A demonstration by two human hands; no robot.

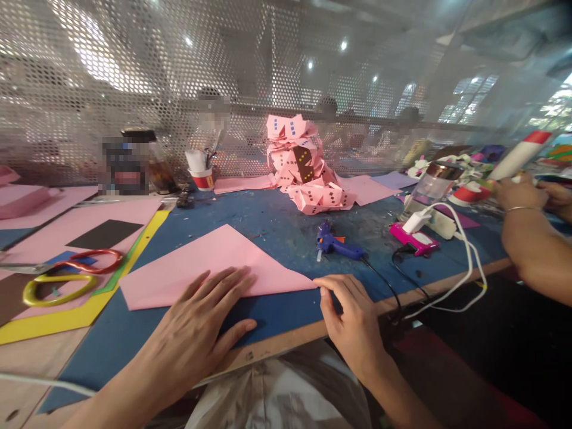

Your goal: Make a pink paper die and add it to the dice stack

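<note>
A folded sheet of pink paper (226,256) lies on the blue table top, its fold edge toward me. Across its near edge rests my left hand (203,316), palm down with fingers stretched out. At the paper's pointed right corner, my right hand (346,301) pinches the tip between thumb and forefinger. Just beyond that hand is a blue glue gun (337,243) lying on its side, its cord running over the table edge. Farther back stands a sculpture of folded pink paper (304,167) marked with small coloured squares.
On the left, scissors with red and yellow handles (60,290) lie on stacked coloured sheets (143,250). A pink power strip (414,238) with white cables sits right of the glue gun, near a glass jar (431,185). Another person's arm (531,238) reaches in at the right. A perforated screen (179,77) stands behind.
</note>
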